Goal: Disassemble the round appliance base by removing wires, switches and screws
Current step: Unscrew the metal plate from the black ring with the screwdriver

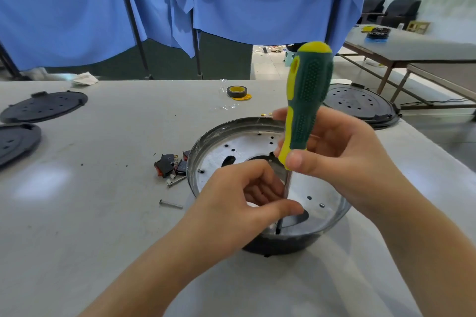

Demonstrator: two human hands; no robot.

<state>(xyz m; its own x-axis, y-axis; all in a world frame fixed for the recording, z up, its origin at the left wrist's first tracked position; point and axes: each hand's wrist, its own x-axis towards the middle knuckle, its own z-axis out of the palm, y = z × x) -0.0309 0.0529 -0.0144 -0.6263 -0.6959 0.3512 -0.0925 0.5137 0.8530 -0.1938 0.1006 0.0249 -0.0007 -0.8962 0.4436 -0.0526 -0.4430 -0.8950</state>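
The round appliance base (231,144), a metal bowl with a holed silver floor and a dark outer wall, sits on the table in front of me. A green and yellow screwdriver (307,100) stands upright in it, its tip down near the front inner wall. My right hand (342,159) grips the lower part of the handle. My left hand (244,203) reaches into the base and its thumb and fingers curl round the screwdriver's shaft. Removed rocker switches (170,165) and loose screws (171,204) lie on the table just left of the base.
Two black round covers (43,105) lie at the far left, another one (360,103) behind the base on the right. A roll of yellow-cored tape (237,91) sits further back. Blue curtains hang behind the table; another table stands at the right.
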